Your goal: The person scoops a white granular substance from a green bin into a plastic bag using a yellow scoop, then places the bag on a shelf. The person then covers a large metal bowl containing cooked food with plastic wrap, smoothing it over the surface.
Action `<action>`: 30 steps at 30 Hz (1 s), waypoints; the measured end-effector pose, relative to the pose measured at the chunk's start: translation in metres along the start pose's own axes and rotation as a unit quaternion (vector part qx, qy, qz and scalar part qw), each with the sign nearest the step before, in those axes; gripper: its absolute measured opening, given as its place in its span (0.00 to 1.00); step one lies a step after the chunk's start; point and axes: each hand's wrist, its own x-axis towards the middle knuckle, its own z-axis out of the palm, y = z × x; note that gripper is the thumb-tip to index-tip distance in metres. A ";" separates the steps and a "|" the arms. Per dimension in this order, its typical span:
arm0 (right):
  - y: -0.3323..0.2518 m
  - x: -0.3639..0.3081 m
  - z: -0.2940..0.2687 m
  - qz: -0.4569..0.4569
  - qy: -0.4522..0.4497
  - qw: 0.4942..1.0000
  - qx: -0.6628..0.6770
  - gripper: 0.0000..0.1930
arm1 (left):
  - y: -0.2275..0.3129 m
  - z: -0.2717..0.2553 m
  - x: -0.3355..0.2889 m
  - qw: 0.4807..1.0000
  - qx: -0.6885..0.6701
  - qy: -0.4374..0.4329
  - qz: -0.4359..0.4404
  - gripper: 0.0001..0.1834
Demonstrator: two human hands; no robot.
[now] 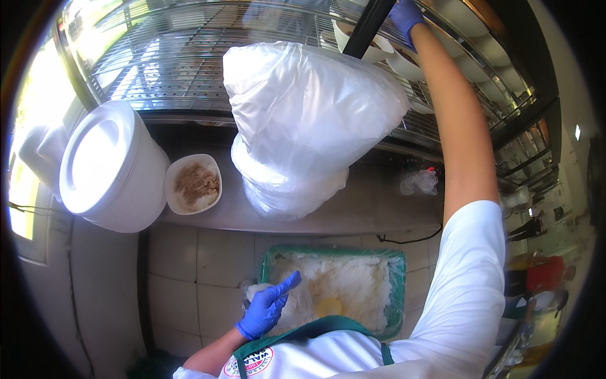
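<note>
And far L, daylight floods the window (49, 88), v. bright, nearly blown out, pale frame curving w/ the lens! Grey wall (104, 271) just below, dark cable (77, 309) running down it. Ctr now: metal counter (375, 205), dull sheen, and beyond it the wire rack (183, 79), shelves catching glare, blk post (368, 28) cutting diagonally across. Down low, tiled floor (218, 268), pale squares w/ darker grout lines. Over R, more wire shelving (527, 165), then pale wall (560, 63), one small wht light (577, 132) nr it.

Right hand (407, 20) far outstretched; left hand (264, 311) low, partly curled
</note>
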 end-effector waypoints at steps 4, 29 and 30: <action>0.007 0.019 0.007 0.027 -0.010 1.000 0.001 0.06 | 0.001 -0.001 0.005 1.000 -0.008 0.014 0.009 0.36; 0.003 -0.056 -0.047 0.262 -0.024 0.899 0.351 0.06 | -0.002 0.001 -0.002 0.999 0.032 -0.004 0.030 0.30; 0.004 -0.061 -0.055 0.268 -0.006 0.896 0.353 0.05 | 0.004 0.001 -0.002 0.999 0.032 -0.012 0.011 0.30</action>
